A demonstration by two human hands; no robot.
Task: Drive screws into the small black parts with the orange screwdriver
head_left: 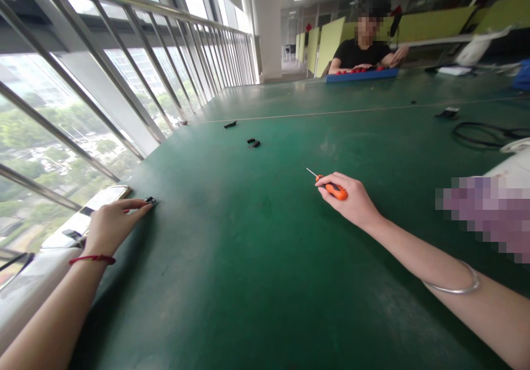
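Nearest to you, your two forearms come in from the lower corners over the green table [256, 281]. Your right hand [351, 201] is closed around the orange screwdriver [334, 189]; the handle sits in the fist and the thin metal shaft comes out of it toward the upper left, so the long axis of the tool runs from your palm away toward the far left of the table. The tip is in the air or just over the mat; I cannot tell if it touches.

Your left hand [111, 226] lies at the left edge of the table with the fingers stretched forward, and the fingertips press on a small black part [150, 200]. It does not grasp it, it only rests on top. Just beside this hand, at the table edge, lies a phone [99, 201].

The small black part is well apart from the screwdriver tip, to its left and a little nearer to you; your left hand is the nearer one to it.

Farther on, three more small black pieces [252, 142] lie near the middle, beyond the tip. On the right is a coil of black cable [484, 135]. At the far end another person [364, 49] sits with hands on a blue tray [360, 75].
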